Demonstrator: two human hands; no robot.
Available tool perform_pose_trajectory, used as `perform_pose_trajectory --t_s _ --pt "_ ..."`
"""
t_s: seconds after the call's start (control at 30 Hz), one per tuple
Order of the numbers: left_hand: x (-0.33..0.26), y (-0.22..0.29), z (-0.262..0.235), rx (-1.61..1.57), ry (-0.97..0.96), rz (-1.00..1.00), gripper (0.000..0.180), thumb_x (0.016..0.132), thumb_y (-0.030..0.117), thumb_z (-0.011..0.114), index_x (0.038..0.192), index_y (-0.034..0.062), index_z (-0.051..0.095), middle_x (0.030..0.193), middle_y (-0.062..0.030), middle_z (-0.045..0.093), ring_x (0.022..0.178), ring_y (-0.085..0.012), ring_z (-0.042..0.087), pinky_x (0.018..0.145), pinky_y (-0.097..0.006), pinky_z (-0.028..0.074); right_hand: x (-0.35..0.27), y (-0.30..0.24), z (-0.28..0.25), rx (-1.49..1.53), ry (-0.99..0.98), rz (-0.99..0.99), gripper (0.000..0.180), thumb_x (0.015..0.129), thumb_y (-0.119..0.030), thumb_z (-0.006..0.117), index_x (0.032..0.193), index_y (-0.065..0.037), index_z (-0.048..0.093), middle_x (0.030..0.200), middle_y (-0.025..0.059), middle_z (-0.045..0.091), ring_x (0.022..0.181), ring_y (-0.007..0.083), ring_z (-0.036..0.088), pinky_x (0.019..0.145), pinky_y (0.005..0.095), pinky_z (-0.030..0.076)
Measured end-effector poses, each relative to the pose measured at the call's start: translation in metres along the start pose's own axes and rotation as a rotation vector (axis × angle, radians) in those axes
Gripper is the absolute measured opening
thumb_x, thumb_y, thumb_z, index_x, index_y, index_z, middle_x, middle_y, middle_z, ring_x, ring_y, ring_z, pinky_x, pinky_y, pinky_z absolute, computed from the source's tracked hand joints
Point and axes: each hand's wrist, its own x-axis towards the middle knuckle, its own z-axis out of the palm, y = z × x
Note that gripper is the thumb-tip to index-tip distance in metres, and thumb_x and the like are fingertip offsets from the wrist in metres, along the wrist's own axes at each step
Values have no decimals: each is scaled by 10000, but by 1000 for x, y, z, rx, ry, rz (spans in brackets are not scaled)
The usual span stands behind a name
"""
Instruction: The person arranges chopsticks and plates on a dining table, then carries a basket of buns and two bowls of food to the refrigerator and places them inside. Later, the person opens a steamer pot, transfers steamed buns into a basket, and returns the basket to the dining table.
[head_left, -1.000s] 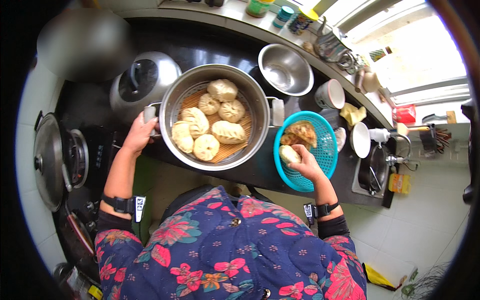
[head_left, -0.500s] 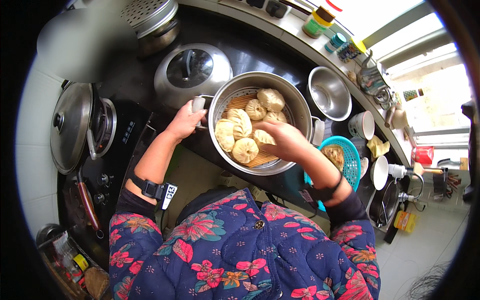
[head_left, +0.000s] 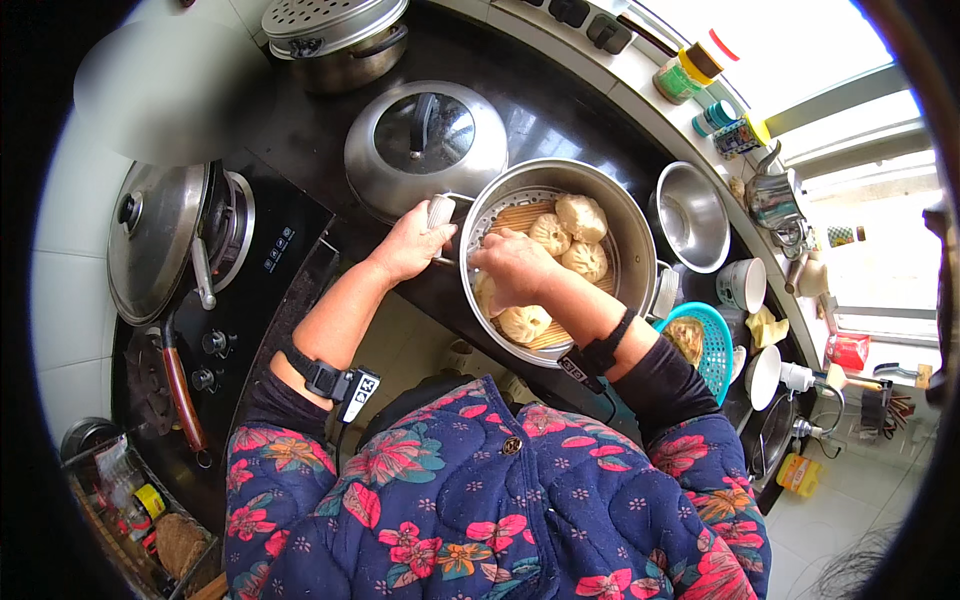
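Off-white steamed buns [head_left: 582,218] with pleated tops sit on a tan slatted mat [head_left: 515,216] inside a deep metal steamer pot [head_left: 640,220]. My left hand [head_left: 413,243] is closed around the pot's left handle [head_left: 440,210]. Inside the pot, my right hand [head_left: 515,268] is closed, its fingers curled down over the buns on the left side. It covers part of them, and what is between its fingertips is hidden. A bun [head_left: 524,323] shows just below this hand, and several more lie to its right.
Behind the pot lies a domed lid [head_left: 425,140]. On the right stand a metal bowl [head_left: 690,217], a white bowl [head_left: 741,285] and a turquoise colander [head_left: 715,350]. A covered pan [head_left: 155,240] is on the stove at left. Jars [head_left: 685,75] line the sill.
My right hand has moved left across the pot and curled its fingers down among the buns. The whole scene has shifted rightward in view. My left hand keeps hold of the handle.
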Motion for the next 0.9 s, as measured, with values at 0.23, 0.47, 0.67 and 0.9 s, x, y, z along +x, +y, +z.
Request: perform_pose_trajectory --t_s 0.23,0.47,0.67,0.9 --pt "-1 7 1 5 -7 -83 249 890 167 605 1070 27 507 827 -26 576 717 -110 539 663 -276 467 -65 11 -27 307 309 118 319 616 -174 751 891 -84 615 913 133 583 885 347 602 756 436 485" --pt "-2 14 2 85 -16 -174 292 922 227 543 1174 94 482 776 17 573 611 -56 494 472 -210 397 -290 66 -14 995 674 504 606 659 -61 802 1199 -13 532 1072 68 623 986 154 596 896 302 474" --pt "-4 19 4 108 -29 -199 305 932 281 535 1181 111 488 788 29 576 642 -55 504 503 -203 389 -397 62 81 1095 283 951 454 615 25 734 1054 -17 630 971 34 647 911 149 611 844 283 496" --pt "-5 20 5 153 -2 -205 271 930 308 535 1141 141 497 788 43 567 668 -59 534 503 -205 397 -368 65 71 231 161 942 425 617 -41 738 1035 -43 657 956 145 676 912 342 640 822 359 512"
